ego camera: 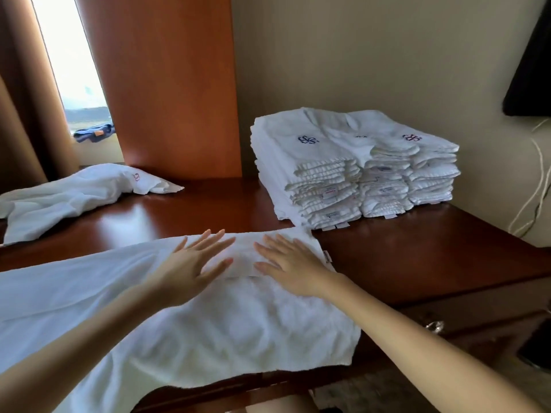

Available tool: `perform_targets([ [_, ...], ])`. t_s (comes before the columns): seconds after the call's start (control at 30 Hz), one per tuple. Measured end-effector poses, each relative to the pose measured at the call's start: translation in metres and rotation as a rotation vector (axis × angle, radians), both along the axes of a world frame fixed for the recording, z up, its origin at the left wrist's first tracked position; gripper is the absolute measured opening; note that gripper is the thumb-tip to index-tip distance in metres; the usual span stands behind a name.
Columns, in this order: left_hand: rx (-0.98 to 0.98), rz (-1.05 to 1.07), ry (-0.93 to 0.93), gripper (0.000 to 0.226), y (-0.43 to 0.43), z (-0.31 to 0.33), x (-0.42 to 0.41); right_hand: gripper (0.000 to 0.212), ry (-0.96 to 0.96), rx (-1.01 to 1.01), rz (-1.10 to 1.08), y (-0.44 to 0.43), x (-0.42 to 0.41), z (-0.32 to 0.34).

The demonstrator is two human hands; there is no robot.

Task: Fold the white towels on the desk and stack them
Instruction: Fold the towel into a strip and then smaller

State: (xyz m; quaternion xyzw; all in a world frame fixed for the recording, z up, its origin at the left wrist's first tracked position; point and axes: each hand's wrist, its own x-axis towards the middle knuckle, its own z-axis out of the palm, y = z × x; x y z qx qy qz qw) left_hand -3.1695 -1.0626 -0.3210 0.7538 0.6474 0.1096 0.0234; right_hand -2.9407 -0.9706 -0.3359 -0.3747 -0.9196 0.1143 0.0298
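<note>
A large white towel (208, 323) lies spread across the front of the dark wooden desk (417, 257), its near edge hanging over the front. A folded strip runs along its far edge. My left hand (193, 263) and my right hand (292, 263) press flat on that folded strip, fingers straight and spread, side by side. A tall stack of folded white towels (351, 168) with embroidered monograms stands at the back right of the desk. Another unfolded white towel (77, 195) lies crumpled at the back left.
An orange-brown wooden panel (167, 84) rises behind the desk, with a window and brown curtain (26, 99) to its left. White cables (536, 180) hang down the wall on the right. A drawer with a knob (433, 326) sits under the desk's right side.
</note>
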Motion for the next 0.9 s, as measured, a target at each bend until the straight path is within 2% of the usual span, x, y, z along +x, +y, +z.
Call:
perform_targets([
  [0.1,-0.065,-0.123,0.081,0.064,0.003,-0.010,0.020,0.062,0.012,-0.019,0.058,0.024,0.021,-0.001],
  [0.3,-0.110,-0.148,0.095,0.062,0.004,-0.018,0.019,0.057,0.154,-0.104,0.014,0.048,0.064,-0.005],
  [0.43,-0.147,-0.130,0.098,0.063,0.003,-0.016,0.023,0.056,0.209,0.012,-0.042,0.042,0.063,-0.006],
  [0.5,-0.156,-0.103,0.081,0.064,0.003,-0.015,0.024,0.061,0.185,0.080,-0.070,0.041,0.064,-0.005],
  [0.6,-0.149,-0.078,0.113,0.061,0.001,-0.017,0.028,0.067,0.123,0.014,-0.083,0.039,0.065,-0.005],
  [0.77,-0.126,-0.106,0.106,0.062,-0.005,-0.019,0.025,0.070,0.084,0.010,-0.110,0.036,0.067,-0.011],
  [0.9,-0.172,-0.036,0.108,0.062,-0.008,-0.014,0.037,0.068,0.052,0.039,-0.162,0.037,0.061,-0.009],
])
